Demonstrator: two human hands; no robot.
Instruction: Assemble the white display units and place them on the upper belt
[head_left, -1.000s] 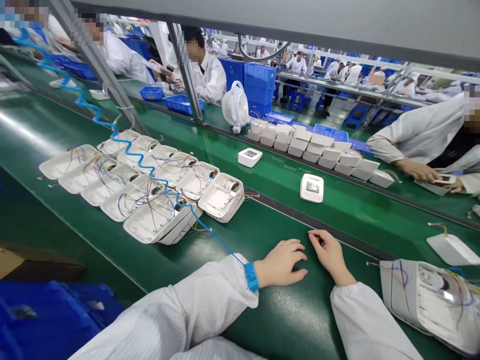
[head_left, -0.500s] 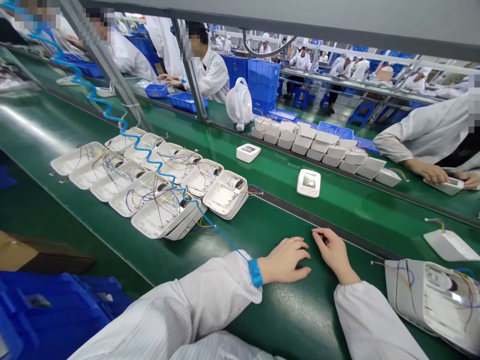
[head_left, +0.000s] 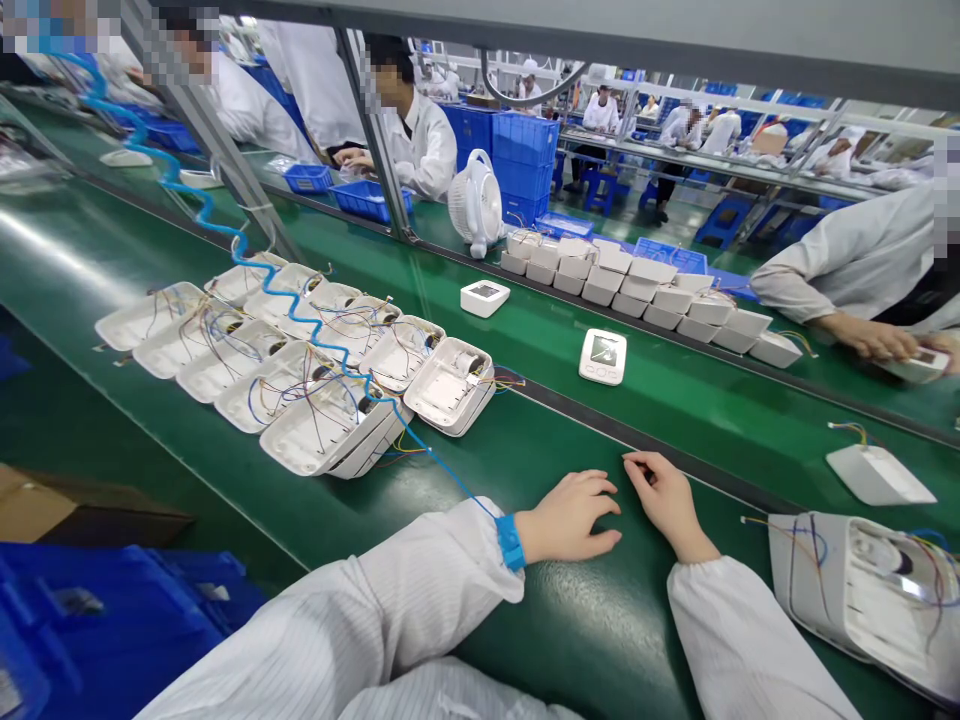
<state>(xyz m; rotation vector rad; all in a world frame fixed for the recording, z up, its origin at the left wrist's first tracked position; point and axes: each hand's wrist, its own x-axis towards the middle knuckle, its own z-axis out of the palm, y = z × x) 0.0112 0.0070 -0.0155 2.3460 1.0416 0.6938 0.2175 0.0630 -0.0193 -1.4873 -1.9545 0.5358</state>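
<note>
Your left hand (head_left: 570,515) is palm down over the bench (head_left: 577,630) at lower centre of the frame, fingers spread, gripping nothing. Your right hand (head_left: 666,500), just beside it, is curled; I cannot tell whether it pinches anything. Wired shells (head_left: 442,395) sit centre left, another shell (head_left: 874,600) lower right, apart from your hands. While paused, keep your fingers relaxed and the blue cord (head_left: 450,471) from snagging loose wires (head_left: 511,382).

Near white device (head_left: 611,372), mid-belt (head_left: 540,350): I see pale marks on its dark screen (head_left: 606,349), but cannot read them.
Far white device (head_left: 480,306), by the belt's far edge: screen marks too small for me.
Other lettering: none I can read.
</note>
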